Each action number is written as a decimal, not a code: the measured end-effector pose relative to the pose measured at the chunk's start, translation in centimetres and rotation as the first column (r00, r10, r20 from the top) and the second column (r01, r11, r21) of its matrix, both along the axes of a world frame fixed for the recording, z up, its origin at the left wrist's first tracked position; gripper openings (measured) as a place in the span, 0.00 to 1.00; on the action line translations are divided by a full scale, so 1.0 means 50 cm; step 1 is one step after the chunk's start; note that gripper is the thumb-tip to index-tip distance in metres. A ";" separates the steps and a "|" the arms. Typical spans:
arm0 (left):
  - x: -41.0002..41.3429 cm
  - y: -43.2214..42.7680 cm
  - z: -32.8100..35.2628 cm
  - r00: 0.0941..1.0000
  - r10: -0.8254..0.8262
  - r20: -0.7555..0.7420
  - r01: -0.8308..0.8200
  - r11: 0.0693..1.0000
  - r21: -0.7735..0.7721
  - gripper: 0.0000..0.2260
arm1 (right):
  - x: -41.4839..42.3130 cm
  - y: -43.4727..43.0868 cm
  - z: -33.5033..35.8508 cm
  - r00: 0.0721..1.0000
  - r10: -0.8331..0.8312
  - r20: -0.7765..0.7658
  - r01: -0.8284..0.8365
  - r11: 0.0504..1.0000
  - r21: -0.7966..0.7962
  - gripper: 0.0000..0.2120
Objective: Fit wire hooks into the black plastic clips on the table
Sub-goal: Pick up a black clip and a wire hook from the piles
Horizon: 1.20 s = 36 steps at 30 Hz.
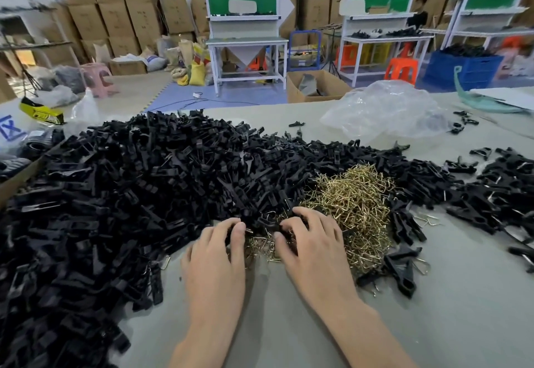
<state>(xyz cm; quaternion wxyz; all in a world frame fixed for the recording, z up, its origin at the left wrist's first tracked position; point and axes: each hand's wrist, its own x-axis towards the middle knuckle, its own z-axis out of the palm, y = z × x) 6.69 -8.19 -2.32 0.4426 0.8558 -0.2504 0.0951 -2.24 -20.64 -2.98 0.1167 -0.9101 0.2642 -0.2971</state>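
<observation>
Head view:
- left hand (216, 255): fingers curled, pinching what looks like black clip (230, 233).
- right hand (313, 252): fingers curled narrow; contents cannot tell.
- clip pile (138, 182) left of and beyond fingertips.
- wire hooks (355, 202) just beyond right fingertips.

Judgement: tease out single hook, steady clip, line up hook ends before pressing.

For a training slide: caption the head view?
Left hand and right hand reach into wire hooks beside a heap of black clips.

Black clips (115, 194); brass-gold wire hooks (358, 202)
</observation>
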 end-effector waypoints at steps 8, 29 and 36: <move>-0.002 0.002 0.003 0.996 0.035 0.082 -0.027 0.995 -0.095 0.16 | -0.011 0.002 0.022 0.993 0.092 0.072 -0.098 0.991 0.089 0.15; -0.021 -0.012 0.028 0.958 -0.177 -0.227 -0.004 0.782 -0.623 0.05 | -0.018 -0.010 0.050 0.849 -0.016 0.528 -0.448 0.509 0.735 0.07; -0.019 -0.007 0.027 0.960 -0.175 -0.218 0.003 0.787 -0.617 0.08 | -0.016 -0.002 0.044 0.872 0.144 0.467 -0.471 0.509 0.721 0.09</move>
